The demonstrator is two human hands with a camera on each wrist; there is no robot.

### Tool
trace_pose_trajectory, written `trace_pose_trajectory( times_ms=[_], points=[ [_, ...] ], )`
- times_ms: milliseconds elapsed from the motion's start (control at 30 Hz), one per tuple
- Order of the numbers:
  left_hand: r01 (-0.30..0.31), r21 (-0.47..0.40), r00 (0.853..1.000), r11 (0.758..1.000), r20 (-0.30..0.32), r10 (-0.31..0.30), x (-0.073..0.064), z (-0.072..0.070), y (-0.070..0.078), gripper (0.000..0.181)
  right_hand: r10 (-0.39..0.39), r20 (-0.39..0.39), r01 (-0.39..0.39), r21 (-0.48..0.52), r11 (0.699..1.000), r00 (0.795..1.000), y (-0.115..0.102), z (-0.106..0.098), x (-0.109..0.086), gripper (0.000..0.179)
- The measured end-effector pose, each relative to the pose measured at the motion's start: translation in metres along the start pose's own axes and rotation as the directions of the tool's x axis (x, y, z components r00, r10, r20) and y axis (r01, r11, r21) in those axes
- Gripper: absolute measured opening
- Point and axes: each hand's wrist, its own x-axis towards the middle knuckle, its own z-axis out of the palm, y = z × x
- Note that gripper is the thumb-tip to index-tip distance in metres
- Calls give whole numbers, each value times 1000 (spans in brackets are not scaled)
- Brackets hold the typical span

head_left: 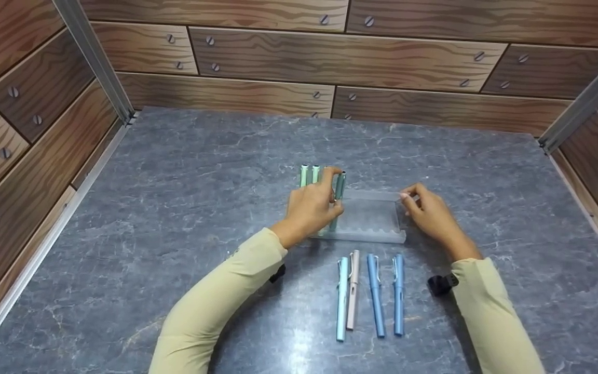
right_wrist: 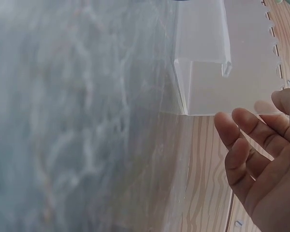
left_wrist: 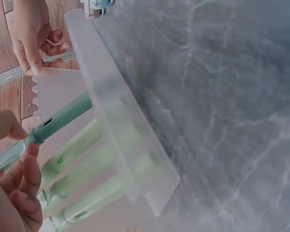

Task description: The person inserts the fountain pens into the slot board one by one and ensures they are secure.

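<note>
A frosted clear pen rack (head_left: pixel 371 214) with a notched edge stands on the table between both hands. My left hand (head_left: pixel 309 208) pinches a dark green pen (head_left: pixel 340 185) with thumb and fingertips; the pen's lower end meets the rack's front lip in the left wrist view. Beside it, three light green pens (left_wrist: pixel 89 200) lie side by side in the rack, partly covered by my left hand in the head view. With thumb and fingers, my right hand (head_left: pixel 431 213) holds the rack's right edge near its far corner.
In front of the rack lie a light blue pen (head_left: pixel 341 301), a greyish-pink pen (head_left: pixel 353 291) and two blue pens (head_left: pixel 376 296). Wood-patterned walls (head_left: pixel 278 52) with metal corner posts (head_left: pixel 96 57) enclose the grey marbled table (head_left: pixel 200 156).
</note>
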Motion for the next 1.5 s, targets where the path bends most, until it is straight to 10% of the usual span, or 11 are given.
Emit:
trace_pose_trajectory(
  times_ms=[1500],
  points=[
    [76,120,996,990,38,-81,7,-9,-3,61,-14,17,14,6,1000,1000,0,-1,0,24]
  ],
)
